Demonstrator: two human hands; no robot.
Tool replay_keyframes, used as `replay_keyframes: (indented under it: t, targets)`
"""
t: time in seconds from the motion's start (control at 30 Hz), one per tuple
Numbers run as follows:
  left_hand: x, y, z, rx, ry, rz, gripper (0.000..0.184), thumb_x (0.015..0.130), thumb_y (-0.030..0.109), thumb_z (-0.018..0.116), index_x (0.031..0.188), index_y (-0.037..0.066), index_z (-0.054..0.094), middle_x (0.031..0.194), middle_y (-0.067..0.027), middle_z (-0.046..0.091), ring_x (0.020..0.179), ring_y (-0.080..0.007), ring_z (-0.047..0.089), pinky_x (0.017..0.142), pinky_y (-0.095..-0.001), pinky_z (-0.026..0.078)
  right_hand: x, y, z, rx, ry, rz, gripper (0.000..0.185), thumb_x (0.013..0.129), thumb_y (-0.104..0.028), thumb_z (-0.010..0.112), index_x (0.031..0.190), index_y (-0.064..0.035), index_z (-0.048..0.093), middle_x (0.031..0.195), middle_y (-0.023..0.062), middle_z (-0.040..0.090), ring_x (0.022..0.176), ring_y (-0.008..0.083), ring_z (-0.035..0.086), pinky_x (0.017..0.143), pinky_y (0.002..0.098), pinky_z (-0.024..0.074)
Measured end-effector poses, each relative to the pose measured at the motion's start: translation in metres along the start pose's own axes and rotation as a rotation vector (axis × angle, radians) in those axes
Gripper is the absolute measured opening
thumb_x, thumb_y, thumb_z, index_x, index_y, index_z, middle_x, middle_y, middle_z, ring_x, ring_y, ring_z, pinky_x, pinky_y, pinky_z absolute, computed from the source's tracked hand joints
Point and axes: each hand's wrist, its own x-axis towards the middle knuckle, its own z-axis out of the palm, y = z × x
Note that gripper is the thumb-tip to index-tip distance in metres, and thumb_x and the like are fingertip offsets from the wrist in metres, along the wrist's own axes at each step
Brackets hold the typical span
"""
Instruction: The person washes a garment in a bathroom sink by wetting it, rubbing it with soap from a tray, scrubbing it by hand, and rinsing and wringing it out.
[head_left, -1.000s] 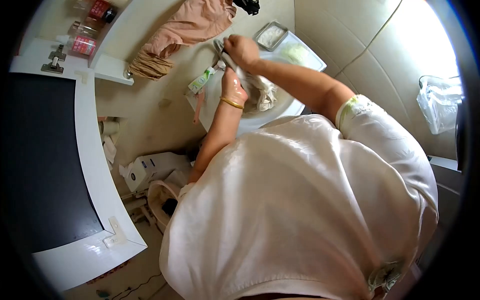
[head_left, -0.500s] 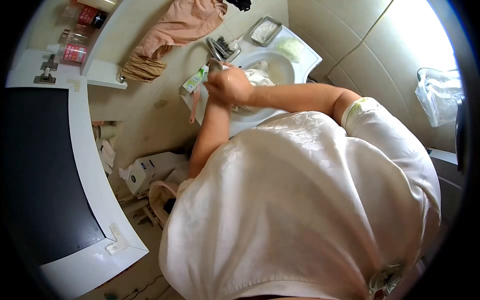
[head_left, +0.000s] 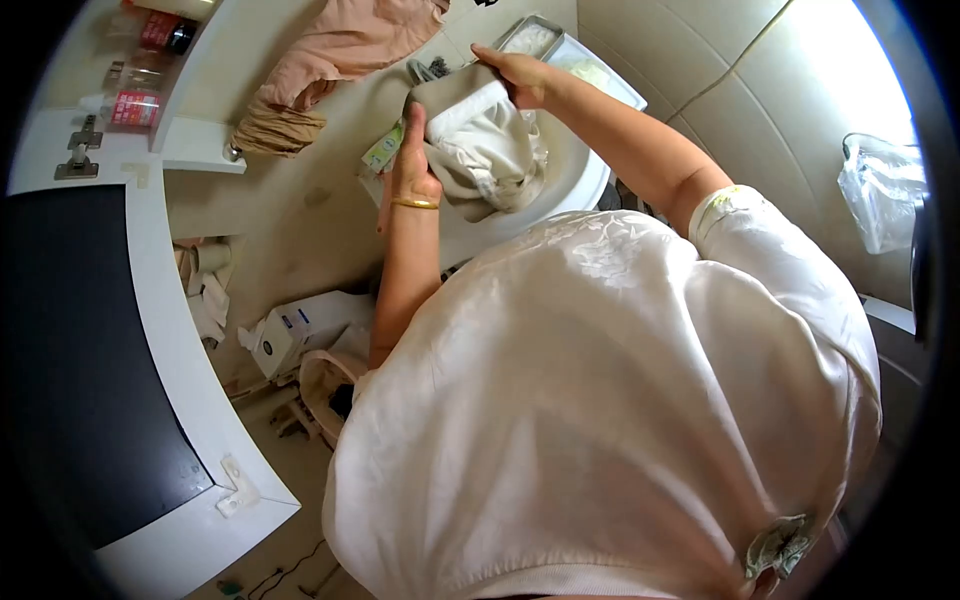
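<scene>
A wet-looking white and beige cloth garment (head_left: pixel 485 135) is spread between my two hands over the white washbasin (head_left: pixel 588 192). My left hand (head_left: pixel 413 165), with a gold bangle at its wrist, grips the garment's left edge; the thumb points up and the other fingers are hidden behind the fabric. At the upper right edge, my right hand (head_left: pixel 515 75) holds the beige band, its fingers partly out of sight under the cloth. The lower part of the garment hangs down into the basin.
Beside my left hand stands a green and white box (head_left: pixel 383 150). A metal tray (head_left: pixel 535 38) with white contents sits behind the basin. Peach-coloured clothing (head_left: pixel 350 50) hangs on the wall. An open cabinet door (head_left: pixel 170 400) fills the left; a plastic bag (head_left: pixel 880 190) hangs right.
My hands were close together in front of the basin with the cloth low in it. Now they are apart, my right hand farther back and right, with the garment raised and stretched open.
</scene>
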Motion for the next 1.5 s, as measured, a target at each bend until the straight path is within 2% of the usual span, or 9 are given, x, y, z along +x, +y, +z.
replay_keyframes:
  t: [0.2,0.47,0.63,0.73,0.9,1.03,1.13,1.33,1.5]
  targets:
    - [0.014,0.003,-0.016,-0.050,-0.029,-0.028,0.033,0.078,0.016,0.063,0.107,0.004,0.053,0.104,-0.0068,0.057,0.097,-0.0204,0.053,0.086,-0.0353,0.043,-0.012,0.018,-0.043,-0.336,-0.327,0.012,0.020,0.082,-0.029,0.059,0.088,-0.0098,0.055,0.089,-0.0019,0.059,0.084,0.0114,0.053,0.076,0.0282,0.0419]
    - [0.021,-0.002,-0.011,-0.051,-0.078,0.003,0.034,0.086,0.028,0.051,0.110,0.004,0.051,0.111,-0.0067,0.054,0.099,-0.0197,0.052,0.087,-0.0347,0.041,-0.018,0.034,-0.001,-0.113,0.005,-0.314,0.006,0.085,-0.014,0.053,0.083,-0.0084,0.053,0.073,0.0002,0.056,0.069,0.0098,0.054,0.061,0.0291,0.0462]
    - [0.057,-0.038,-0.034,-0.064,-0.135,-0.093,0.037,0.091,0.033,0.038,0.115,0.007,0.047,0.113,-0.0070,0.051,0.106,-0.0203,0.047,0.093,-0.0348,0.037,-0.054,0.077,0.068,-1.438,0.120,-0.954,0.023,0.081,-0.029,0.053,0.082,-0.0062,0.057,0.078,0.0177,0.060,0.072,0.0392,0.056,0.064,0.0428,0.0449]
    - [0.051,-0.056,-0.012,-0.001,-0.123,0.007,0.037,0.090,0.036,0.037,0.114,0.010,0.048,0.112,-0.0056,0.050,0.105,-0.0181,0.046,0.093,-0.0321,0.035,-0.011,0.044,0.047,-1.183,0.642,-0.770,0.029,0.081,-0.033,0.051,0.074,-0.0067,0.059,0.071,0.0162,0.060,0.069,0.0375,0.057,0.064,0.0430,0.0454]
    - [0.045,-0.045,0.012,0.019,-0.082,-0.043,0.039,0.090,0.037,0.037,0.116,0.009,0.046,0.114,-0.0044,0.049,0.105,-0.0169,0.046,0.092,-0.0306,0.036,-0.047,0.083,0.076,-1.487,0.297,-1.059,0.029,0.079,-0.036,0.052,0.073,-0.0097,0.060,0.067,0.0144,0.060,0.066,0.0332,0.058,0.060,0.0452,0.0449]
    - [0.037,-0.035,0.007,-0.080,-0.080,-0.080,0.042,0.090,0.037,0.039,0.119,0.007,0.043,0.117,-0.0040,0.048,0.108,-0.0173,0.045,0.091,-0.0314,0.037,-0.014,0.044,0.057,-1.401,0.605,-0.765,0.032,0.081,-0.039,0.050,0.072,-0.0100,0.060,0.072,0.0120,0.061,0.065,0.0333,0.058,0.058,0.0444,0.0443]
    - [0.032,-0.024,0.010,-0.041,-0.195,-0.024,0.042,0.091,0.035,0.038,0.121,0.007,0.042,0.121,-0.0045,0.046,0.110,-0.0208,0.044,0.095,-0.0361,0.034,-0.018,0.025,0.046,-0.926,0.392,-0.553,0.057,0.079,-0.058,0.048,0.093,-0.0041,0.060,0.090,0.0133,0.062,0.082,0.0245,0.060,0.070,0.0330,0.0454]
    - [0.027,-0.008,-0.005,0.104,-0.217,-0.129,0.037,0.091,0.026,0.040,0.122,0.005,0.040,0.121,-0.0068,0.045,0.109,-0.0197,0.044,0.094,-0.0360,0.035,-0.041,0.012,0.017,-0.666,-0.056,-0.123,0.050,0.073,-0.036,0.068,0.101,0.0036,0.056,0.094,0.0087,0.060,0.086,0.0178,0.056,0.079,0.0275,0.0433]
    - [0.024,-0.010,-0.020,0.294,-0.269,-0.055,0.033,0.089,0.020,0.044,0.117,0.002,0.044,0.111,-0.0072,0.051,0.102,-0.0173,0.047,0.089,-0.0326,0.038,-0.032,0.004,-0.002,-0.250,-0.209,-0.129,0.024,0.081,-0.012,0.060,0.100,0.0014,0.056,0.093,0.0080,0.062,0.080,0.0152,0.061,0.070,0.0284,0.0516]
